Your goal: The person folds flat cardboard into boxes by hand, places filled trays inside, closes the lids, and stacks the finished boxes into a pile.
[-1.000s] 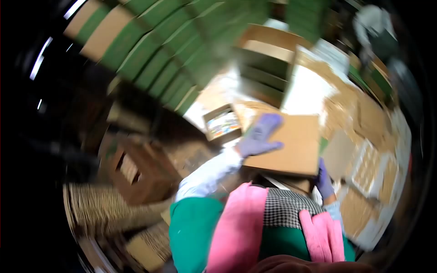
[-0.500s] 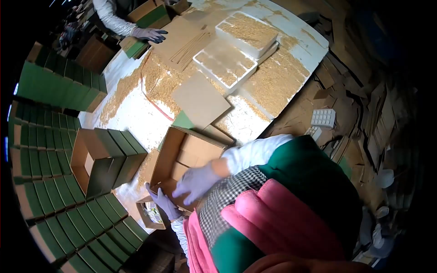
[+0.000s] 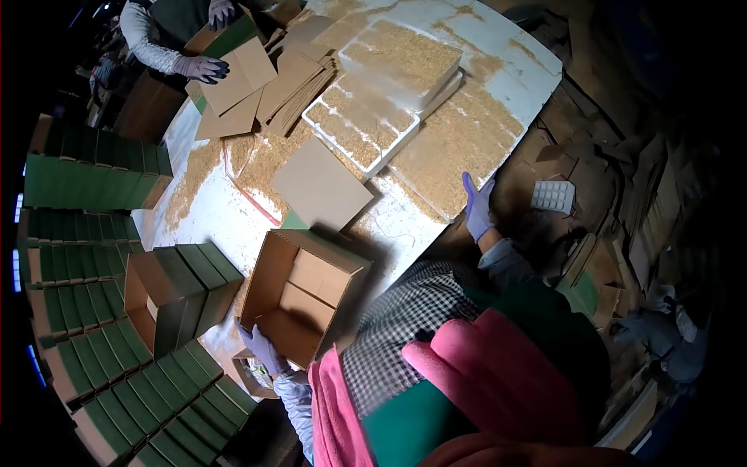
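Note:
My left hand [image 3: 265,352], in a purple glove, grips the near left edge of an open cardboard box [image 3: 315,284] whose empty inside faces up. My right hand [image 3: 478,206], gloved alike, is off the box at the table's right edge, fingers spread and holding nothing, beside the grain-like layer. Beyond the box a flat cardboard sheet [image 3: 322,184] lies on the table. A small box [image 3: 253,375] with printed packets inside is partly hidden behind my left hand.
White trays [image 3: 362,128] of grain-like material stand on the table [image 3: 412,233]. Green boxes [image 3: 167,389] are stacked at left, near an open box [image 3: 156,292]. Across the table a co-worker's gloved hand [image 3: 202,68] touches cardboard pieces [image 3: 240,74]. A white moulded tray [image 3: 552,197] lies at right.
The box, first closed side up, now shows its open inside. My right hand has left it and moved out to the right. The co-worker's cardboard pieces have shifted and spread.

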Demonstrator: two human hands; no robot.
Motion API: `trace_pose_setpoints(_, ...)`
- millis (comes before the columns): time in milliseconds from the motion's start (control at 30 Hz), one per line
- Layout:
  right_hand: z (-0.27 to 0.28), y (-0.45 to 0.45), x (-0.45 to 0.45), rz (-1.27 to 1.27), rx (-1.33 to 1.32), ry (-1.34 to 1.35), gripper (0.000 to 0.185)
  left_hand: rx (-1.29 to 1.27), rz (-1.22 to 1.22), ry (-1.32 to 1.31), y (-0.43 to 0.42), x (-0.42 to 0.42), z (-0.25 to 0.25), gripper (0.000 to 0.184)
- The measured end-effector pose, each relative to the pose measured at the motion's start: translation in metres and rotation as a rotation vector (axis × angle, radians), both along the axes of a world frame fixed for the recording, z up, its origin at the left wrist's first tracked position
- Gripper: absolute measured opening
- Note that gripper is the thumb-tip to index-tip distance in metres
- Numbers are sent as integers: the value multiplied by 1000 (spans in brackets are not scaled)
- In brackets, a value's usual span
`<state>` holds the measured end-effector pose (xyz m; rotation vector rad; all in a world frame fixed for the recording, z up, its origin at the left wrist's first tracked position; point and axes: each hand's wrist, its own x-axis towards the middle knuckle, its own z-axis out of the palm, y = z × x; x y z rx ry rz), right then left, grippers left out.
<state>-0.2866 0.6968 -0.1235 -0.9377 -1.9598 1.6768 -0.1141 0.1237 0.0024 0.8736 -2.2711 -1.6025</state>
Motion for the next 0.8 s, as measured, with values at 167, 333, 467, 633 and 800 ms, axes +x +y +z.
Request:
trace_pose_setpoints(167,94,23,46,190,-384,327,53,-80,12,26,-16,5,-15,64)
trace_pose_setpoints(333,223,-2,75,413,-828,155,58,-140,66,72,14,-17,-7,61)
trace_pose_setpoints(467,283,-84,42,661,-702,115,60,15,28,60,25,-49,10,60)
trace_pose_setpoints(633,293,-173,14,1125,38,23,74,46,-58,242,23,-57,23,60)
trace_pose_setpoints(800,271,-256,3,1497,225,-129,102,1,-109,366,14,-49,3,53)
